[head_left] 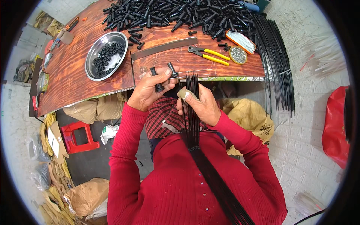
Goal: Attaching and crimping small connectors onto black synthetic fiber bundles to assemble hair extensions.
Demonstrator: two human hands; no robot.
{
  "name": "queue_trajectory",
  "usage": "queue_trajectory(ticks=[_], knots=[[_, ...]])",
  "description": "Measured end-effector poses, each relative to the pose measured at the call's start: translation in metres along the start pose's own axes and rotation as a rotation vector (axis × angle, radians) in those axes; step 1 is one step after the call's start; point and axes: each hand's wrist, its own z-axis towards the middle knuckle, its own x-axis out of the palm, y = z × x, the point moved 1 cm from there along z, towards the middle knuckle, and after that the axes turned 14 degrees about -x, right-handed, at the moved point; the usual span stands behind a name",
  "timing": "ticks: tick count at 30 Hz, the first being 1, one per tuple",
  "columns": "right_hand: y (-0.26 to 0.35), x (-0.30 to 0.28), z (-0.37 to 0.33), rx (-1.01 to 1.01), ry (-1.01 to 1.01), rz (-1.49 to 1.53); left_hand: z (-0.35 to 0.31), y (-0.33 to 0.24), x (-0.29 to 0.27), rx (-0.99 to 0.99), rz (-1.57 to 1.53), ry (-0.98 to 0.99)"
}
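My left hand (142, 93) is closed around a flanged black plastic tube (159, 87). A second short black tube (172, 69) sits by its fingertips, and one thin strand end passes close to them. My right hand (207, 107), with a tan wrap on the thumb, grips a flat row of thin black strands (193, 129) just below their upper ends. The strands hang over my lap and meet at a narrow stitched line, below which the dark band (213, 180) continues across my red sweater. The fingers partly hide how the strand meets the tubes.
On the wooden table (75, 71) are a metal bowl (88, 56) of small black rings, a heap of black tubes (168, 15), yellow-handled pliers (215, 56), a flat strip (165, 48) and a round tub of metal bits (238, 55). Long black strands (279, 63) overhang the right edge. A red stool (67, 137) stands left.
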Motion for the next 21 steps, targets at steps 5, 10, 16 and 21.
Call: queue_trajectory(ticks=[5,10,16,21], knots=[[0.0000,-0.0008,0.0000,-0.006,0.008,-0.002,0.0031,0.0039,-0.0018,0.013,0.030,0.021],[0.0002,0.0000,0.0005,-0.005,0.014,0.010,0.0048,0.0069,-0.0039,0.010,0.045,-0.003],[-0.0003,-0.0015,0.0008,-0.003,0.017,0.016,0.0048,0.0072,-0.0012,-0.008,0.084,-0.028],[-0.0024,-0.0013,0.0017,-0.013,0.027,0.008,0.0044,0.0075,-0.0021,-0.022,0.091,-0.035]])
